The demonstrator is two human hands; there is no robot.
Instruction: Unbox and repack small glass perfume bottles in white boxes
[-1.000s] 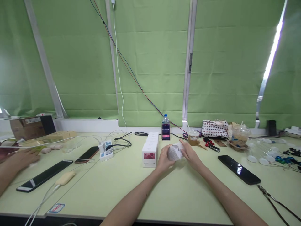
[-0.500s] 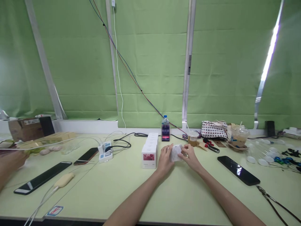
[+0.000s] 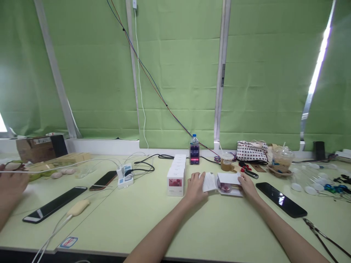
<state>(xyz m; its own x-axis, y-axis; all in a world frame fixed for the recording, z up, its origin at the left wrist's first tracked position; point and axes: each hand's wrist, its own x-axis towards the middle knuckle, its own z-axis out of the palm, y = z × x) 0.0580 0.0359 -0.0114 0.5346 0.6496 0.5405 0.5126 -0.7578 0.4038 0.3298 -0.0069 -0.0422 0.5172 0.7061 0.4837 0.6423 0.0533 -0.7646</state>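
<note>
My left hand (image 3: 195, 187) is closed on a folded sheet of printed white paper (image 3: 210, 182). Just right of the paper, a small white box (image 3: 230, 179) lies on the table with its near side showing a gap. Through that gap a round purple-pink item (image 3: 225, 187) is partly visible. My right hand (image 3: 248, 185) grips the right end of this box, fingers on its top edge. Close by on the left stands a row of several white boxes (image 3: 175, 187); the front one has a pink picture.
Behind stand a phone (image 3: 194, 154) against a bottle (image 3: 194, 138) and a drink cup (image 3: 226, 164). To the right lie a black phone (image 3: 282, 199) and pliers (image 3: 312, 227). A power strip (image 3: 125, 179) with cables sits left. Another person's hand (image 3: 13, 184) is at the far left.
The paper was between both hands. Now my right hand has moved right and holds a white box, while my left hand keeps the paper, which looks more unfolded.
</note>
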